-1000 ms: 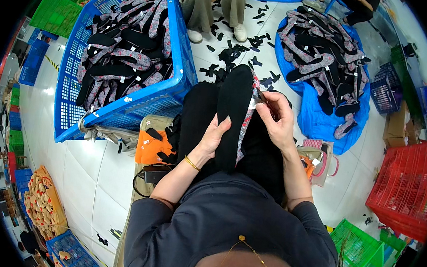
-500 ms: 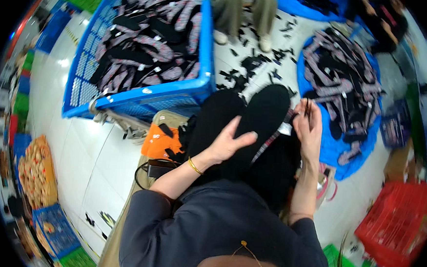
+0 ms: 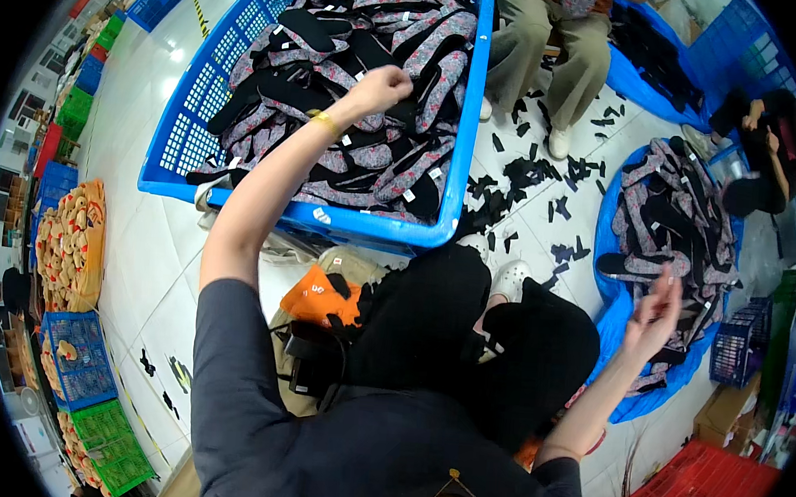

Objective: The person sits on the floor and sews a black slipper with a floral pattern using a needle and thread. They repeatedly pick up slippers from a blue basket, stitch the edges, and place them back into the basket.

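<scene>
My left hand (image 3: 382, 91) is over a blue crate (image 3: 327, 215) heaped with slippers (image 3: 433, 46) that have black soles and grey-pink floral fabric. Its fingers are curled, and whether they grip anything is hidden against the dark soles. To the right, my right hand (image 3: 656, 314) is at the near edge of a second slipper pile (image 3: 665, 206), which lies on a blue sheet (image 3: 607, 339). Those fingers are bent inward too; I cannot make out what is between them. No slipper lies across my black-clad knees (image 3: 538, 348).
Black scraps (image 3: 530, 173) litter the white floor ahead, near a seated person's khaki trousers (image 3: 555, 58). Another person in dark clothes (image 3: 768, 153) sits at the far right. Near my left knee lies an orange cloth (image 3: 322, 297). A red crate (image 3: 693, 494) stands at lower right.
Both hands have left the black-soled slippers held over my lap. The left moved up and forward over the crate; the right moved outward to the pile. The thin dark tool in the right hand no longer shows.
</scene>
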Available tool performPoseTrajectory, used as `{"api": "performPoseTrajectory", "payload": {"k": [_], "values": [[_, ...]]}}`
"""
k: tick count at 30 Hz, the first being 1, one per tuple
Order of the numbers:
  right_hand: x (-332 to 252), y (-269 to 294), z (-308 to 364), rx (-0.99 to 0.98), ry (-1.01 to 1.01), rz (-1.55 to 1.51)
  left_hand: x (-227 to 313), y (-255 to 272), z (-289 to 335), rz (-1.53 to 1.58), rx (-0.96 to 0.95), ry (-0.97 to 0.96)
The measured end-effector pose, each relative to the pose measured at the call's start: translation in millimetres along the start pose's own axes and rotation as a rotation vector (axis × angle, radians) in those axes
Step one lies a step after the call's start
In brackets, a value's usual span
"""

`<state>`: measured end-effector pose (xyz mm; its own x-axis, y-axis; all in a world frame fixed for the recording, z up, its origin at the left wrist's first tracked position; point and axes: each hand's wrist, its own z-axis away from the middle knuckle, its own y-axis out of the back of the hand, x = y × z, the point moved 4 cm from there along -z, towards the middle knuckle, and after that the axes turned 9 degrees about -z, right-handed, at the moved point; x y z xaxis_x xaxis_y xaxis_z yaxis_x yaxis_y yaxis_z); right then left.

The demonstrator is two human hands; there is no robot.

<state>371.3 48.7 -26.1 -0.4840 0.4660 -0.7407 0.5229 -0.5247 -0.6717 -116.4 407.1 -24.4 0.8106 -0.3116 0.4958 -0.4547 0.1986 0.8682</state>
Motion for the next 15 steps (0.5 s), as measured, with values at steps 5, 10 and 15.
{"api": "performPoseTrajectory", "payload": {"k": [5,10,15], "values": [[32.4,-62.6,48.0,-0.064,-0.01,0.283,-83.2,-122.6,-66.9,-0.419,-0.212,-0.065],[36.5,-58.1,50.2,-0.064,-0.041,0.427,-89.0,-164.0,-73.3,-0.486,-0.148,0.031],[43.0,-65.2,51.0,-0.173,-0.111,0.419,-57.3,-53.3,-89.9,0.118,0.093,-0.131]]}}
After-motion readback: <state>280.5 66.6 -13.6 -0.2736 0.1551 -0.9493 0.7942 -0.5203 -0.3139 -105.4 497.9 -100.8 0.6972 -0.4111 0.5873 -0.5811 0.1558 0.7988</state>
